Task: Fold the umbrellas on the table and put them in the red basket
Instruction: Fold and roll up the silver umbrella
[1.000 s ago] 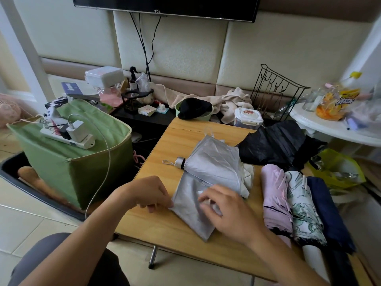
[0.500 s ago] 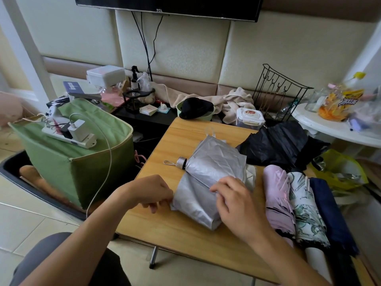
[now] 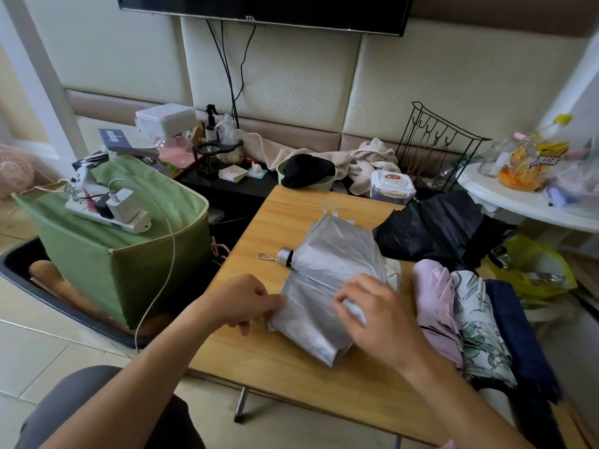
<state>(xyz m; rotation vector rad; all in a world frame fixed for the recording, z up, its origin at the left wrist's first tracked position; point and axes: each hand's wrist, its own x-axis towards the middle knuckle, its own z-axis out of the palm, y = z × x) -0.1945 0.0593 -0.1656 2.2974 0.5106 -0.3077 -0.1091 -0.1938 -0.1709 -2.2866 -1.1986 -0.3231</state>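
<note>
A silver umbrella [image 3: 327, 270] lies partly folded on the wooden table [image 3: 291, 367], its metal cap and wrist loop pointing left. My left hand [image 3: 241, 301] pinches the fabric's left edge. My right hand [image 3: 376, 314] holds a fold of the silver fabric near the middle. To the right lie a pink umbrella [image 3: 434, 306], a white leaf-print umbrella [image 3: 479, 335] and a navy umbrella [image 3: 522, 338], side by side. A black umbrella [image 3: 434, 228] lies crumpled at the table's far right. No red basket is in view.
A green fabric box [image 3: 107, 264] with a power strip and charger on top stands left of the table. A black wire rack [image 3: 434, 144], a lidded tub [image 3: 392, 186] and towels sit behind. A white round table [image 3: 518, 199] with snacks is at right.
The lower flap of silver fabric has been folded up toward the shaft, so the bundle is narrower. My right hand moved up onto the fold; my left hand stays at the left edge.
</note>
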